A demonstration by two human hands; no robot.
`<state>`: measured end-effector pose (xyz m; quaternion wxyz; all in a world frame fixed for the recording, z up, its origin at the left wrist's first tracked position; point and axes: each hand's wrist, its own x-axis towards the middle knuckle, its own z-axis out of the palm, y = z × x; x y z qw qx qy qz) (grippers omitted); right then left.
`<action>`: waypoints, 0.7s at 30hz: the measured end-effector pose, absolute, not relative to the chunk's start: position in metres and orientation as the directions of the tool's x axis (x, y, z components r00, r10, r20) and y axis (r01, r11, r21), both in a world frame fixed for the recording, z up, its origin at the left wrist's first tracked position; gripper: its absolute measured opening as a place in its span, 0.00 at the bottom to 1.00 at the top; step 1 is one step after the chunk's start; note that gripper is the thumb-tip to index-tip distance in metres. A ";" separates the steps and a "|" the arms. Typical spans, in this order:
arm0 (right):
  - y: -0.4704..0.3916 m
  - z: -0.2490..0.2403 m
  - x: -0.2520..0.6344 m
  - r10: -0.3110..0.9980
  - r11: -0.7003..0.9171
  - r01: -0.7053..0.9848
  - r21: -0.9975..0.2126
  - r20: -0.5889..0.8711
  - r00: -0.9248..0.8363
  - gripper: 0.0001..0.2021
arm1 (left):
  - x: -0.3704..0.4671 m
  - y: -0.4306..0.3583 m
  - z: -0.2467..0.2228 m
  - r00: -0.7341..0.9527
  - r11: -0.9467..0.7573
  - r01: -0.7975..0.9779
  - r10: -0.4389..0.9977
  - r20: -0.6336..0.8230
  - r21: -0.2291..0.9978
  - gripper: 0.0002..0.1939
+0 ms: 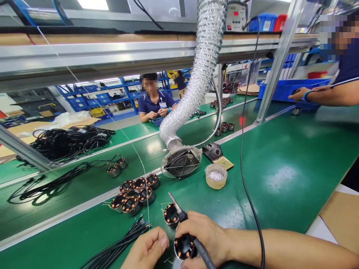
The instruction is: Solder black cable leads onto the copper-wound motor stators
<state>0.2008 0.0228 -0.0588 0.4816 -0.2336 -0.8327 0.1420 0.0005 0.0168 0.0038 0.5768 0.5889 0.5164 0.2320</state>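
Note:
My right hand [206, 235] is closed around a soldering iron [182, 215], its tip pointing up and away from me. Beneath the same hand sits a stator with copper windings [183, 248], its rim against my fingers. My left hand [148, 248] is curled with thumb and fingertips together, just left of that stator. A thin solder wire [139, 158] runs from the spool [45, 13] at upper left down to this hand. Another stator [170, 215] stands just beyond the iron. Black cables with stripped ends [120, 243] lie beside my left hand.
Several stators [130, 205] are grouped ahead. A fume extraction hose [193, 71] hangs down to a round grille [182, 164]. Near it are an iron stand [214, 151] and a tub of pellets [215, 177]. The iron's cord [243, 160] crosses the view. Co-workers sit opposite and at right.

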 end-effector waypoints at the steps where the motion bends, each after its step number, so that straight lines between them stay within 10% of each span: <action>1: 0.022 -0.058 0.201 0.533 0.846 0.252 -0.470 0.729 -0.429 0.26 | 0.005 0.017 0.006 0.345 0.224 0.305 0.880 -0.327 0.926 0.33; 21: 0.010 -0.042 0.218 0.622 0.763 0.245 -0.598 0.575 -0.532 0.23 | 0.006 0.006 0.009 0.308 0.002 0.657 0.912 -0.271 0.754 0.15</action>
